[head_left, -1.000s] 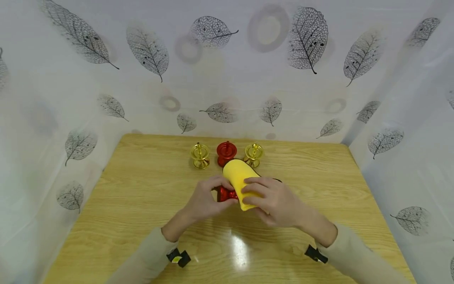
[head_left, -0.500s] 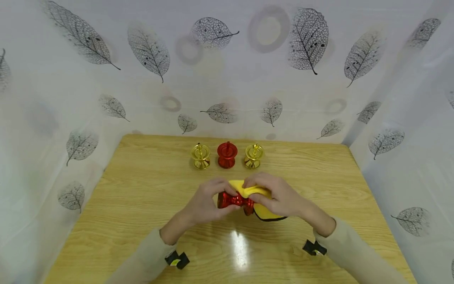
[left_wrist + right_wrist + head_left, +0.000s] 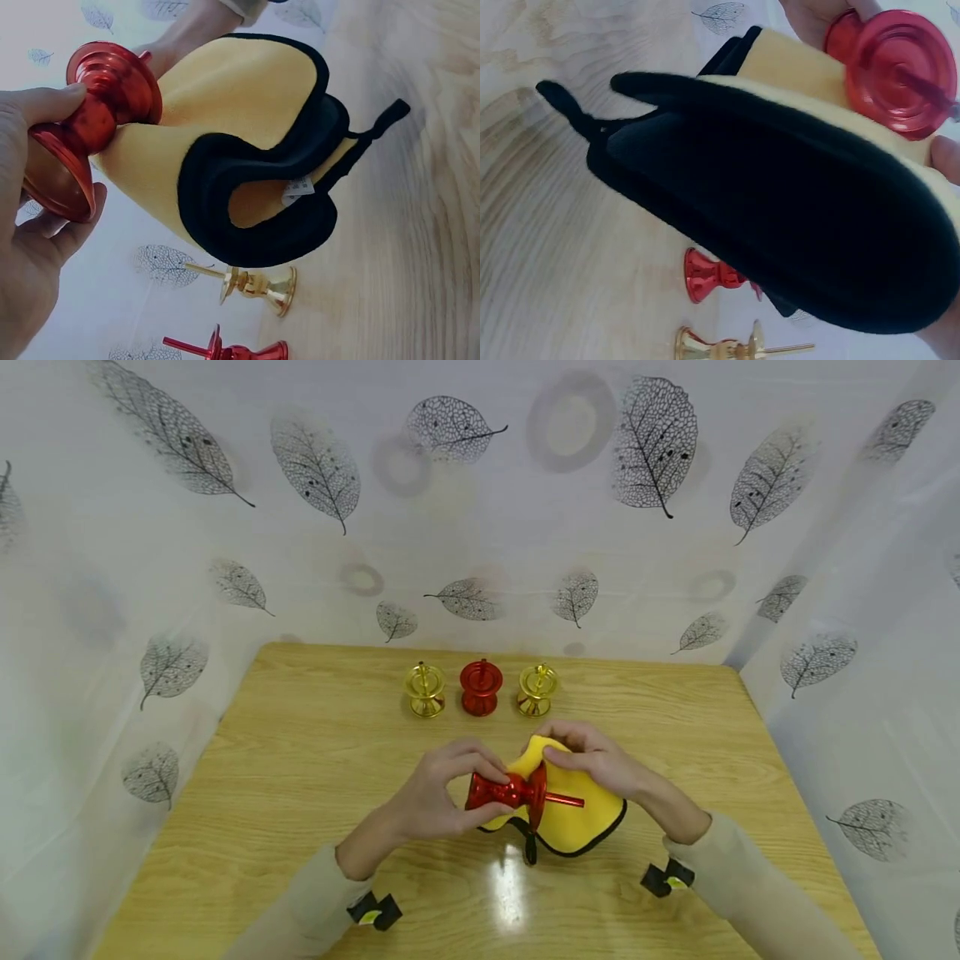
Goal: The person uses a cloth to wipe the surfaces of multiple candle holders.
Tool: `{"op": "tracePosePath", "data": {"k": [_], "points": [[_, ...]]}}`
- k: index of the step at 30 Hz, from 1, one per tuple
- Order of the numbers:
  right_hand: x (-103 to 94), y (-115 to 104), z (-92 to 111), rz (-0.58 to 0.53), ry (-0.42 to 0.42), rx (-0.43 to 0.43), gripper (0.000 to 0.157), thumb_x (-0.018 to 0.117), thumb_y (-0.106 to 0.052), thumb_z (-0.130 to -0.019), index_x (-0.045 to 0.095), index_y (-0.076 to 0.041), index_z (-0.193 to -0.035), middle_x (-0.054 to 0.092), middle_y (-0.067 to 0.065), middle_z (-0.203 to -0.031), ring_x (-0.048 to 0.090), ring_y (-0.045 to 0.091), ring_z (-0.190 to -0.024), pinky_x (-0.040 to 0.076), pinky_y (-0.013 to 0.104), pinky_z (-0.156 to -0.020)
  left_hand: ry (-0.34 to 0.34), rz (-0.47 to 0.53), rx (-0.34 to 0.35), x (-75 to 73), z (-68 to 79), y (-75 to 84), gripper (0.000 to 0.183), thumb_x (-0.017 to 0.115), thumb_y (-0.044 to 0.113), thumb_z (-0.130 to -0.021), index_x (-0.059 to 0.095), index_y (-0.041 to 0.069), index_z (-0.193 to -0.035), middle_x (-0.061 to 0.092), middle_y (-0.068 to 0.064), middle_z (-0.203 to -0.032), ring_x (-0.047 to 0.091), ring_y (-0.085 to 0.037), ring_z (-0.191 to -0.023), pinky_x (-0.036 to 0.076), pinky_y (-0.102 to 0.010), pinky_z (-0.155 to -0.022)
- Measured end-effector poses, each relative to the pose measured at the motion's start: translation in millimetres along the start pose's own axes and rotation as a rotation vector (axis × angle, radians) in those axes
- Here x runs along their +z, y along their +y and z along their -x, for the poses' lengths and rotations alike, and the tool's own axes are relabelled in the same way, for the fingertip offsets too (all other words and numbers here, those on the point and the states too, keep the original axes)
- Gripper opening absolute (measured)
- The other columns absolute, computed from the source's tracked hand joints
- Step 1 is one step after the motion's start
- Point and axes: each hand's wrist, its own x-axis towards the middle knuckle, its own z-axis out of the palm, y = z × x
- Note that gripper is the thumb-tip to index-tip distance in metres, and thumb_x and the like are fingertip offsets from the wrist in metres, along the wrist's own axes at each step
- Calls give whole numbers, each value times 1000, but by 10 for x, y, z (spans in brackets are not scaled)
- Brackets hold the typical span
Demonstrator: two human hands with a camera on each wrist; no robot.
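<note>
My left hand [image 3: 427, 789] grips a shiny red candle holder [image 3: 512, 792] by its lower body, tipped on its side. Its spike points to the right in the head view. With my right hand [image 3: 596, 758] I pinch a yellow cloth [image 3: 588, 818] edged in black, thumb on top near the holder's dish. The cloth lies behind the dish and hangs down in folds. In the left wrist view, the cloth [image 3: 232, 90] meets the holder [image 3: 112, 82] around its dish. The dark underside of the cloth [image 3: 765, 210] fills the right wrist view, hiding most of my right hand.
Along the back of the wooden table [image 3: 315, 777] stand a gold candle holder [image 3: 425, 691], a red one [image 3: 481, 689] and another gold one [image 3: 537, 691], all upright. Behind them hangs a pale leaf-patterned curtain [image 3: 480, 527].
The yellow cloth has shifted from over the holder's dish to behind it, uncovering dish and spike. My right hand turned, bringing its thumb into view. My left hand keeps its grip.
</note>
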Motion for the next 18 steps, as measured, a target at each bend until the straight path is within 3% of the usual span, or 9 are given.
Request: {"op": "tracePosePath", "data": {"k": [3, 6, 8, 13, 16, 18], "points": [[2, 56, 15, -21, 43, 17, 28, 48, -11, -111, 60, 12, -122, 72, -12, -108, 65, 4, -102, 53, 20, -92, 54, 36, -28, 18, 1, -6, 33, 92, -1, -75, 74, 6, -103, 74, -12, -105, 71, -21, -98, 64, -25, -82], [41, 123, 34, -21, 149, 46, 25, 53, -9, -109, 63, 8, -123, 74, -15, -108, 67, 3, -99, 56, 20, -87, 147, 109, -76, 39, -3, -15, 36, 89, -9, -74, 73, 2, -104, 74, -18, -104, 71, -18, -100, 65, -28, -82], [92, 172, 44, -8, 237, 52, 20, 55, -7, -108, 67, 0, -122, 73, -17, -107, 64, 2, -93, 55, 20, -82, 227, 158, -113, 58, -15, -23, 37, 86, -14, -73, 72, -1, -105, 73, -21, -104, 71, -14, -101, 65, -28, -82], [273, 274, 37, -55, 479, 2, 22, 60, -5, -106, 72, -22, -114, 66, -17, -81, 52, -1, -65, 46, 15, -62, 425, 222, -209, 130, -68, -24, 37, 82, -18, -76, 68, -7, -109, 70, -27, -106, 70, -7, -100, 64, -23, -79], [391, 308, 12, -137, 593, -44, 23, 61, -7, -106, 73, -26, -111, 70, -15, -79, 61, -2, -63, 52, 15, -59, 516, 244, -292, 187, -101, -12, 37, 80, -16, -81, 67, -8, -114, 68, -28, -112, 70, -7, -102, 64, -22, -82], [471, 318, -5, -184, 662, -64, 23, 62, -5, -105, 73, -25, -109, 77, -14, -89, 71, 2, -73, 59, 18, -62, 564, 255, -345, 223, -124, -5, 39, 79, -14, -82, 66, -10, -119, 68, -28, -115, 70, -7, -104, 63, -21, -85]]}}
